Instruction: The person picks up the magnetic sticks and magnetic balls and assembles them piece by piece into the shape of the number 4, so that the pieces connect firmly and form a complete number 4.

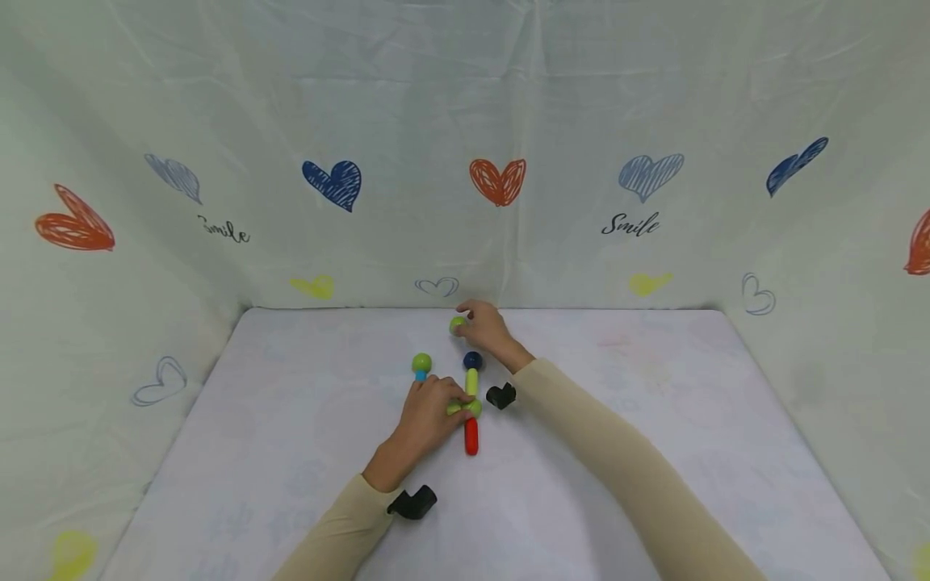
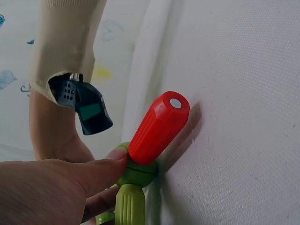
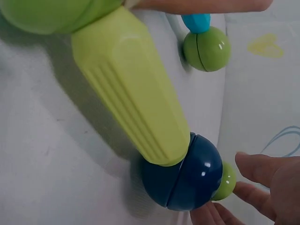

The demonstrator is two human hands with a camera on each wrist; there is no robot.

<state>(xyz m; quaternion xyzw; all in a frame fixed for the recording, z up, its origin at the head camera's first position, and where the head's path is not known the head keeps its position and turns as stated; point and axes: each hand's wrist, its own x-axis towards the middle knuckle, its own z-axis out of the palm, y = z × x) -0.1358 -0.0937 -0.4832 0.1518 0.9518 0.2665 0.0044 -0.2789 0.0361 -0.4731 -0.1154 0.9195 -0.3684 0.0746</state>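
In the head view my left hand (image 1: pixel 421 415) pinches a green ball (image 1: pixel 474 408) in the middle of the table. From this ball a red rod (image 1: pixel 471 437) points toward me, and a yellow-green rod (image 1: pixel 472 382) runs away to a dark blue ball (image 1: pixel 472 360). The left wrist view shows a grey disc in the red rod's (image 2: pixel 159 126) free end, and another yellow-green rod (image 2: pixel 130 204) at the ball. Farther back, my right hand (image 1: pixel 488 327) has its fingers around another green ball (image 1: pixel 457 324), partly hidden behind the blue ball (image 3: pixel 194 180) in the right wrist view.
A third green ball (image 1: pixel 421 362) with a light blue rod (image 1: pixel 421 376) lies left, partly behind my left hand. Black wrist devices (image 1: pixel 412 503) stick out at both sleeves. A white cloth wall (image 1: pixel 567 266) with printed hearts rises behind the table (image 1: pixel 617 387).
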